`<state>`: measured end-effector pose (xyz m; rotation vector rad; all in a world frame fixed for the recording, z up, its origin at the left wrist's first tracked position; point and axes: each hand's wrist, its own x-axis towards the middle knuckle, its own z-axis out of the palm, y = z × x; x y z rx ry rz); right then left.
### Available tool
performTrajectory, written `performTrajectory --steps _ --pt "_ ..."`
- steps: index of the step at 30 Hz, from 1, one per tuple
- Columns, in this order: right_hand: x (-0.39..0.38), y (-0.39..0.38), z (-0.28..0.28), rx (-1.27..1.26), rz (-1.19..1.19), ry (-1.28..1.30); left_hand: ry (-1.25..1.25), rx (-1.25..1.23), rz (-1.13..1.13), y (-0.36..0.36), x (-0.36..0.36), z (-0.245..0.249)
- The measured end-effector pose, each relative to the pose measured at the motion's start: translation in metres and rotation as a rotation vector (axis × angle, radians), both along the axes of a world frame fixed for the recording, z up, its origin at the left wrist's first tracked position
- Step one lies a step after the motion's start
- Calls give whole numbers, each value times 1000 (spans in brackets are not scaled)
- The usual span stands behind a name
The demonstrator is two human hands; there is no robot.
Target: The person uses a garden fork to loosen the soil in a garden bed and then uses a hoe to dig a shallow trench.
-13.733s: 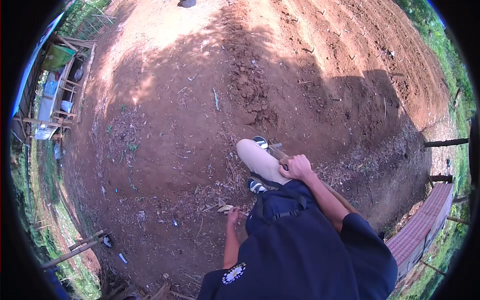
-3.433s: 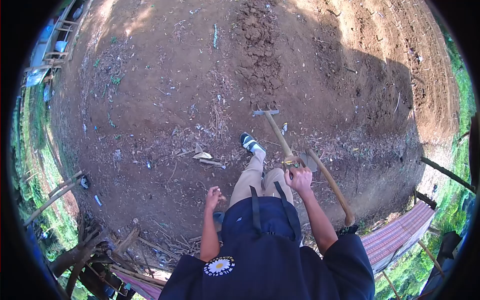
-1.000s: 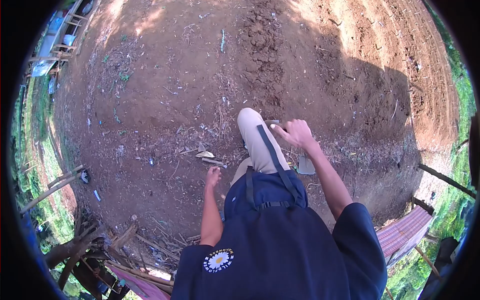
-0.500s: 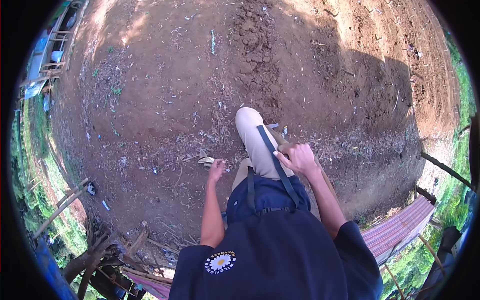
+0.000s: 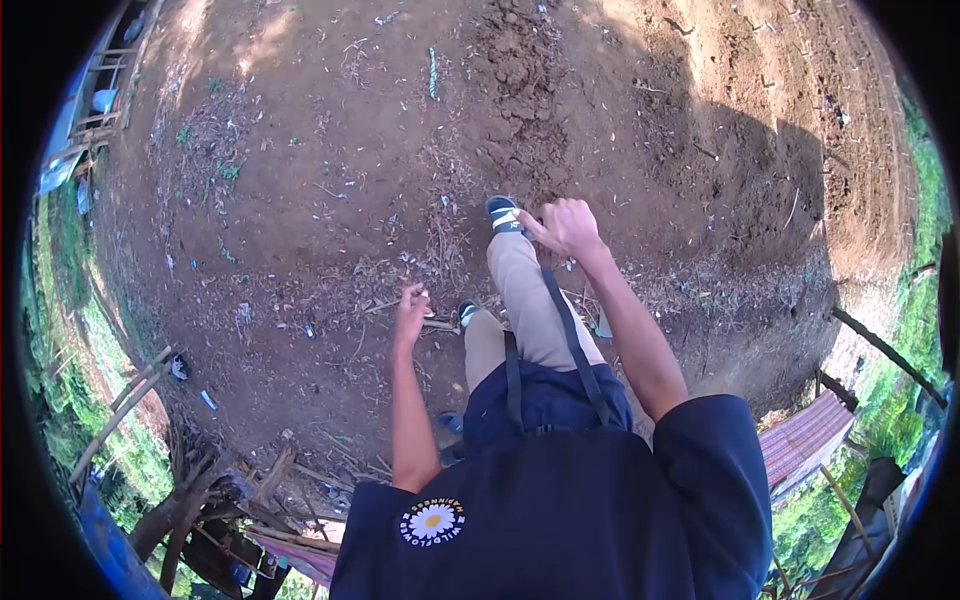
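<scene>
My right hand (image 5: 568,228) is out in front of my right leg (image 5: 522,290), with its fingers curled and thumb stretched to the left. A brown wooden handle shows beside this hand in the earlier view; now hand and forearm hide most of it. My left hand (image 5: 410,315) hangs over the ground at my left, its fingers loosely bent and slightly apart, with nothing clearly in it. Dark straps (image 5: 570,335) lie across my beige trousers. A dark sandal with light bands (image 5: 503,213) is on my forward foot.
Bare brown soil (image 5: 320,200) with dry litter spreads around me. Loose clods (image 5: 520,95) form a strip ahead, and furrowed ground (image 5: 790,70) lies at the upper right. Logs and branches (image 5: 190,490) are at lower left, a striped cloth (image 5: 805,435) at lower right.
My right hand has moved forward and left, away from my thigh. My right leg has straightened and the sandals have come into view. My left hand has shifted slightly left and forward.
</scene>
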<state>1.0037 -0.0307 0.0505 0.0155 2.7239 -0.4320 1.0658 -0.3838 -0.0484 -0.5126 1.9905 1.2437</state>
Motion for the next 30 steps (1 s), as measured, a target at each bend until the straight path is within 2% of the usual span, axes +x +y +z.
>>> performTrajectory --steps 2,4,5,6,9,12,17,18,22,27,30 --pt "-8 -8 -11 21 48 -15 18 -3 43 -20 22 25" --pt "-4 -9 -34 94 55 102 -10 14 167 -56 52 18" --pt "7 0 -67 227 270 113 -12 20 170 -73 71 14" --pt "15 -7 -60 235 279 111 -21 -28 193 -89 92 8" --pt "56 -33 -24 255 209 28 -73 -133 183 -144 171 -17" --pt "126 -65 7 147 -89 6 -178 -186 163 -169 233 -7" --pt "220 -93 -4 -8 -123 92 -414 -169 193 -193 313 -10" --pt "226 -96 2 -3 -130 105 -491 -175 180 -191 319 -11" --pt "236 -102 11 22 -118 14 -502 -109 185 -183 312 -19" --pt "236 -99 10 -7 -114 -13 -329 22 259 -157 245 -3" --pt "231 -94 13 -35 -93 -3 -220 -43 194 -143 199 14"
